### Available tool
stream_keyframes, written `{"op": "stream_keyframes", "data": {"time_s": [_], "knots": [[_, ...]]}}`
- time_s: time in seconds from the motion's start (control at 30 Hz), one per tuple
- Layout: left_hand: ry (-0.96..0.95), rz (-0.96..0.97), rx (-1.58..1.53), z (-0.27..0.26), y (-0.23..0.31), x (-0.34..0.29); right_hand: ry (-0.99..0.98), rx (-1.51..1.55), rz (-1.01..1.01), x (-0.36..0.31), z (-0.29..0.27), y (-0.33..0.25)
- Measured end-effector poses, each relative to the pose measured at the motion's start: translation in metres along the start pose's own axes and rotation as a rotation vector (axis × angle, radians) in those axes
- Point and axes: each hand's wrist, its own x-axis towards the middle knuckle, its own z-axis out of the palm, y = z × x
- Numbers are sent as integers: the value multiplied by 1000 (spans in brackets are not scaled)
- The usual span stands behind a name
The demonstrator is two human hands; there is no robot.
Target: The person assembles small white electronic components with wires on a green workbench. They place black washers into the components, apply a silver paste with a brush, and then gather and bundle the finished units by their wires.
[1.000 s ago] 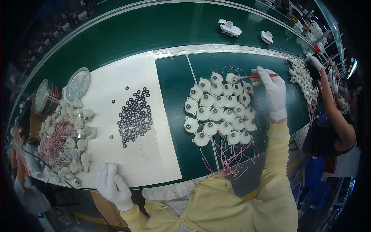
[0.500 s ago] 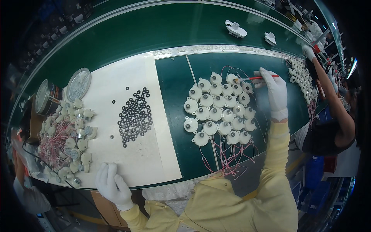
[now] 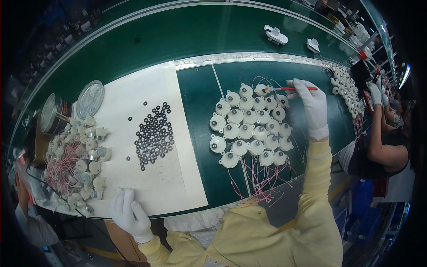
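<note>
My right hand point(image 3: 311, 109), in a white glove, is closed around a thin red-handled brush point(image 3: 281, 88). The brush's tip touches a round white motor housing point(image 3: 261, 90) in the back row of a cluster. Each housing in that cluster point(image 3: 246, 116) has side lugs, and most show a dark centre. Pink wires point(image 3: 262, 182) trail from the front of the group. My left hand point(image 3: 130, 214), gloved too, rests at the table's near edge with nothing in it, its thumb apart from the fingers. Nearest to it are a white sheet point(image 3: 178, 187) and a heap of wired motors point(image 3: 86, 167).
Small black rings point(image 3: 154, 135) lie scattered on the sheet. A round tin point(image 3: 53, 113) and a clear lid point(image 3: 90, 99) stand at the left. Two white parts point(image 3: 276, 35) lie on the green surface behind. At right, a co-worker point(image 3: 384, 147) sits by another cluster of housings point(image 3: 344, 91).
My right hand and the brush have shifted slightly left, with the tip on the same back-row housing. My left hand stays put. The co-worker's arm has drawn back from the far housings.
</note>
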Motion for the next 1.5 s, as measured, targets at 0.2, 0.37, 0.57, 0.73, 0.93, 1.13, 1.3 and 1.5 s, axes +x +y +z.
{"op": "stream_keyframes", "data": {"time_s": [0.2,0.37,0.57,0.73,0.93,1.13,1.3,1.5], "knots": [[4,5,0,2,1,1,-8,-44,5,2,-6,2],[38,11,3,-2,2,2,98,-37,-28,4,-5,-2],[78,27,4,-1,1,9,-94,536,100,13,4,9],[71,27,13,-5,0,8,-162,502,195,30,29,4],[89,40,4,-2,-2,6,-226,569,288,31,52,-7],[65,32,-9,2,1,7,-229,414,176,26,47,-7],[10,17,-1,-1,-1,3,-275,216,67,20,15,-11],[-15,-10,11,0,-1,0,-304,17,102,15,8,-14]]}}
